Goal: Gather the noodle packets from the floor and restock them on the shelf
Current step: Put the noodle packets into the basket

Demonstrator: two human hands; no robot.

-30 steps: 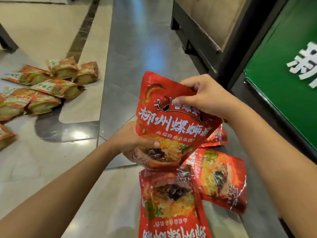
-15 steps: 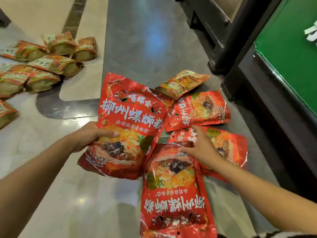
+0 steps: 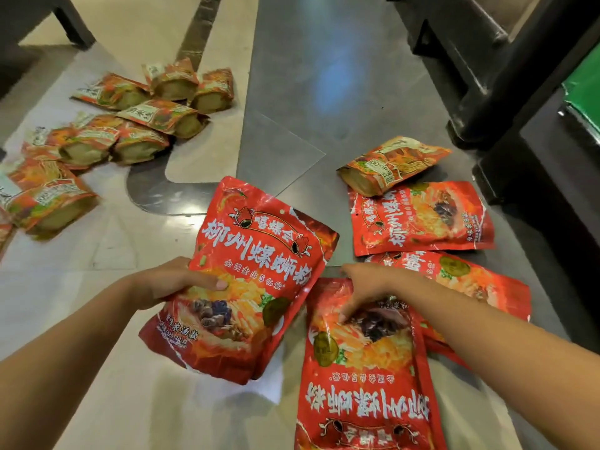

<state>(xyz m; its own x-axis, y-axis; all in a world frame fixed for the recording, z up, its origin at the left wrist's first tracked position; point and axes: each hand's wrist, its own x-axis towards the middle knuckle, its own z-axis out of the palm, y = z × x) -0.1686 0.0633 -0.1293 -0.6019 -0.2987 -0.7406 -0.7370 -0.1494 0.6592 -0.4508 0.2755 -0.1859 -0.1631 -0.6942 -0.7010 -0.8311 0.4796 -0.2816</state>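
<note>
The left hand (image 3: 168, 284) is holding a red noodle packet (image 3: 259, 271) above the floor (image 3: 308, 92), thumb lying across its front, the other fingers hidden behind it. The right hand (image 3: 370, 287) is curling its fingers over the far edge of a second red packet (image 3: 363, 368), which is lying flat on the floor. More red packets (image 3: 422, 219) are lying just beyond, one touching an orange packet (image 3: 393, 164), and an orange pile (image 3: 139, 125) is sitting well apart on the left.

At least 4 big red noodle pkts (image 3: 418, 219), approx 10 small orange pkts (image 3: 162, 118)
</note>
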